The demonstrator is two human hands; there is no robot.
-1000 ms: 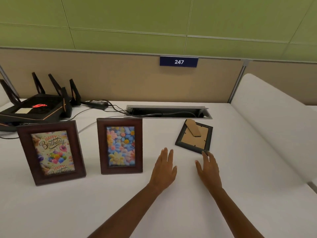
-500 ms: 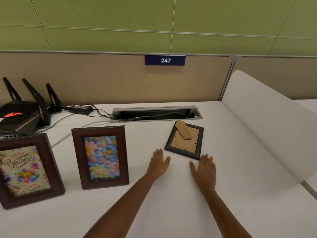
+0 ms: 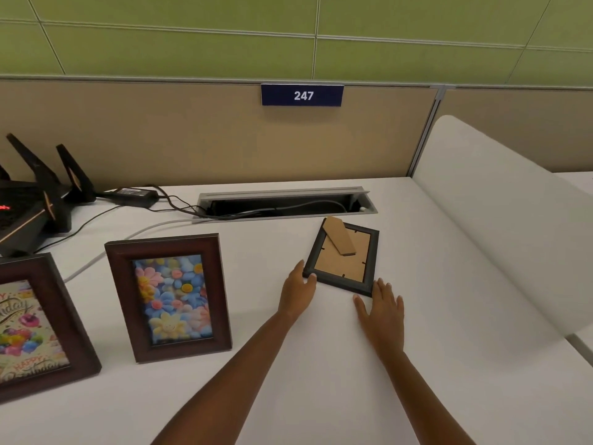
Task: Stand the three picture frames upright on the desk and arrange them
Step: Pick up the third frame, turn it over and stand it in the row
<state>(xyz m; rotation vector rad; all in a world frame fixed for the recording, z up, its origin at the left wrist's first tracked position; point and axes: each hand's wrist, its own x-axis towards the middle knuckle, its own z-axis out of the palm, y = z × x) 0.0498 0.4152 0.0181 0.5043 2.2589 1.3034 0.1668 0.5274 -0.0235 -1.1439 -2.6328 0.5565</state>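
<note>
Lying face down on the white desk (image 3: 321,396), the small black frame (image 3: 342,257) showed its cardboard back and folded easel stand, just in front of the open cable tray (image 3: 285,203). Head view: the left hand (image 3: 296,292) lay flat with fingers spread, its fingertips at the frame's near left corner, apparently touching it. The right hand (image 3: 382,311) lay flat and unclenched, fingertips at the near right corner; neither hand grasped anything. The flower frame (image 3: 168,297) stood upright left of the hands, and the birthday frame (image 3: 35,326) stood upright at the left edge, partly cut off. A black router (image 3: 35,203) with its power adapter (image 3: 133,194) sat behind them. A plate marked 247 (image 3: 302,95) hung on the partition.
</note>
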